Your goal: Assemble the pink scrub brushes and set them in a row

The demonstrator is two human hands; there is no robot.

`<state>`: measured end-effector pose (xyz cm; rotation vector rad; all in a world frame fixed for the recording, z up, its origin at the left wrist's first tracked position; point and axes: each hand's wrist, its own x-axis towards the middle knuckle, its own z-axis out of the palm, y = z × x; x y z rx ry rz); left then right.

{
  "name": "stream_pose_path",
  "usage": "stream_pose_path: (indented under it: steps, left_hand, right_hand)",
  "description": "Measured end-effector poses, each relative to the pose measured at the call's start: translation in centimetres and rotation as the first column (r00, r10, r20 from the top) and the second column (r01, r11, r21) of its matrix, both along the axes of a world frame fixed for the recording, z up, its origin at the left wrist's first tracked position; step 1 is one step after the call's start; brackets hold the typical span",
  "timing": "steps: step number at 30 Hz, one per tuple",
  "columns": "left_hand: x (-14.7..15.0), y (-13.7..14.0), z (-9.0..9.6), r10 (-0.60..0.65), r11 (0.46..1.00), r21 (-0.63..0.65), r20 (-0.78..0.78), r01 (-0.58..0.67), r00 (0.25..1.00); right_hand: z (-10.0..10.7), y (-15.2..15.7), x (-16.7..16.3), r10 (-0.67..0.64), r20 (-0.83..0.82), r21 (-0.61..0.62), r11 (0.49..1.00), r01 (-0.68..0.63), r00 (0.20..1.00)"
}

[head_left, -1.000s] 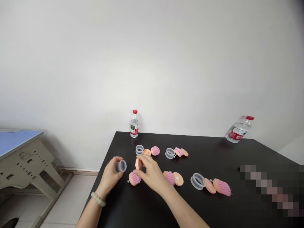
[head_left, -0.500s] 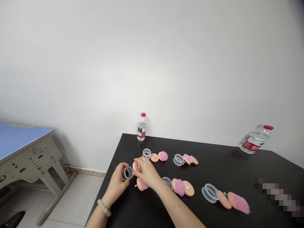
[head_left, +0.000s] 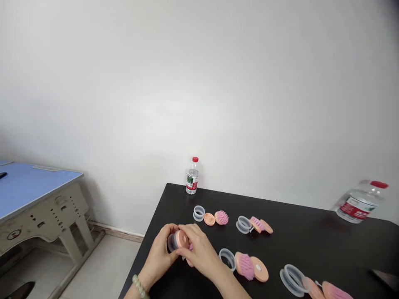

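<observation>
My left hand (head_left: 161, 252), with a beaded bracelet at its wrist, is closed around a translucent grey plastic ring (head_left: 171, 242). In my right hand (head_left: 197, 250) the fingers pinch a round peach cap (head_left: 182, 239), set against the ring's opening. Whether the two are fully joined I cannot tell. Below my right fingers a pink-bristled brush head (head_left: 189, 260) lies partly hidden. Just right of that hand are another grey ring (head_left: 227, 258), a peach brush head with pink bristles (head_left: 245, 265) and a peach disc (head_left: 259, 269) with a white spot.
More sets of ring (head_left: 198, 213), disc (head_left: 209, 219) and brush head (head_left: 222, 217) lie on the black table (head_left: 280, 222). Water bottles stand at the back left (head_left: 192, 176) and back right (head_left: 358, 203), near the wall. A blue-topped desk (head_left: 40, 187) is off to the left.
My hands have come together, bringing the peach cap from beside the grey ring up against its opening. The view has shifted, so the table items appear lower and further right.
</observation>
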<state>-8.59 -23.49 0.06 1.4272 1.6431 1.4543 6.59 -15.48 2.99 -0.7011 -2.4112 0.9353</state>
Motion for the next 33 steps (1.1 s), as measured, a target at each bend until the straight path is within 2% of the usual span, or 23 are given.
stream_pose_path:
  steps: [6,12,17,20,27,33]
  left_hand:
    - [0.0,-0.1,0.0,-0.044,0.999,0.002,0.082,0.044,0.996]
    - [0.1,-0.3,0.5,-0.147,0.989,0.014,0.285,0.15,0.947]
    - [0.0,-0.7,0.7,-0.226,0.972,0.054,0.461,0.227,0.858]
    - [-0.1,-0.8,0.7,-0.281,0.957,0.097,0.541,0.274,0.793]
    - [0.0,-1.1,0.9,-0.416,0.892,0.171,0.674,0.419,0.61]
    - [0.0,-1.2,0.9,-0.443,0.863,0.183,0.723,0.47,0.53]
  right_hand:
    - [-0.6,0.1,0.3,-0.02,-0.045,0.008,1.0,0.02,0.999]
    - [-0.3,0.2,1.1,0.012,-0.083,-0.079,0.997,-0.019,0.997]
    - [0.5,-0.1,1.6,0.021,-0.165,-0.065,0.997,-0.032,0.986]
    - [1.2,-0.4,1.7,0.008,-0.165,-0.116,0.993,-0.028,0.986]
    - [2.3,-0.5,2.5,0.139,-0.213,-0.252,0.949,-0.192,0.967]
    - [2.7,-0.7,3.0,0.189,-0.148,-0.209,0.954,-0.217,0.971]
